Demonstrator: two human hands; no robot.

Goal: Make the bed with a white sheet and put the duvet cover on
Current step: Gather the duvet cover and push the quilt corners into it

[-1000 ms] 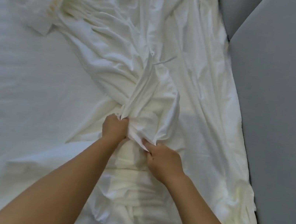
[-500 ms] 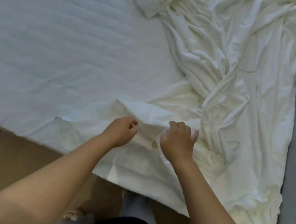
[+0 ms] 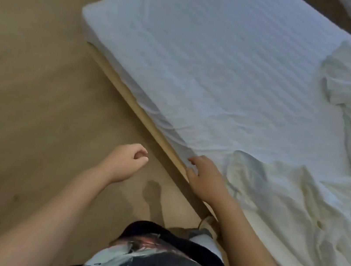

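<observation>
Two hands: both bare, neither closed on any cloth.
Right grip: the right hand lies on the near edge of the bed with its fingers spread and fairly straight. It pinches nothing, and its outer side is touching or just beside the loose border of the sheet.
Left grip: the left hand hangs over the floor, off the bed. Its fingers are loosely curled toward the thumb and hold nothing.
Task's thing: the white sheet lies crumpled on the right-hand part of the bed, with one bunched end farther up.
Direction from grip: the sheet starts at the right hand and spreads away to its right.
Long axis: the heap runs up the right side of the bed, from the near edge toward the far end, roughly across the striped mattress.
Nearer hand: the right, by a clear margin; the left is well apart from the cloth.
Uncovered area: the striped mattress stretches left and away from both hands, above the wooden bed frame.
Judged stage: early, as the sheet is not yet spread.
Judged next move: take the near border and draw it leftward across the bare mattress. The left hand would first have to come back over the bed.
</observation>
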